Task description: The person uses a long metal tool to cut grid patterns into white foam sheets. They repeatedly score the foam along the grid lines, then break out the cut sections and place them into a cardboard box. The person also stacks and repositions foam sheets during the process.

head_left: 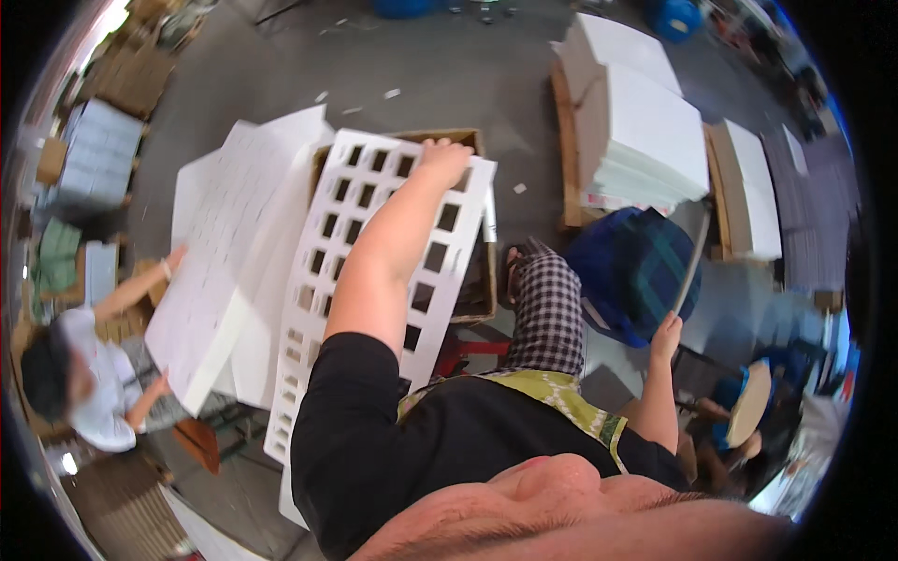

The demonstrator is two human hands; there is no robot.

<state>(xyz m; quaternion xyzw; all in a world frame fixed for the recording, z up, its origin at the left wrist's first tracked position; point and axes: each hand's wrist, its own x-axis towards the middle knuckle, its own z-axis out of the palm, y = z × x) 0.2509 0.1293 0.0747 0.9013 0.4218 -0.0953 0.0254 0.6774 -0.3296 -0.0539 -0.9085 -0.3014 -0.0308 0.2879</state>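
1. Sheet [454, 238], white, with rows of rectangular openings, is slanting from the upper centre of the frame to the lower left; your left forearm is crossing over its face.
2. Your left hand [444, 164] is resting at the sheet's upper right corner, upper centre of the frame, fingers bending close together at the edge. Thumb is not showing; cannot tell whether you are pinching.
3. Your right hand [666, 337], right of centre, is gripping the lower end of a long, thin strip [693, 257], fingers wrapping around it. The strip is pointing toward the upper right; material unclear.
4. Cardboard box [481, 142] is standing behind the sheet, its rim showing past the top and right edges. Contact between the two: cannot tell.
5. Plaid cloth [655, 257], dark, is covering part of a blue container [608, 271], right of centre, the strip passing in front.
6. Co-worker [98, 383], left of frame, is holding large white papers [234, 215] by the left edge with two hands; the papers are lying just beside your sheet.
7. White stack [650, 117], upper right, is sitting on a wooden pallet [566, 140].
8. Your checked trouser leg [547, 313] is showing at centre, below the box.
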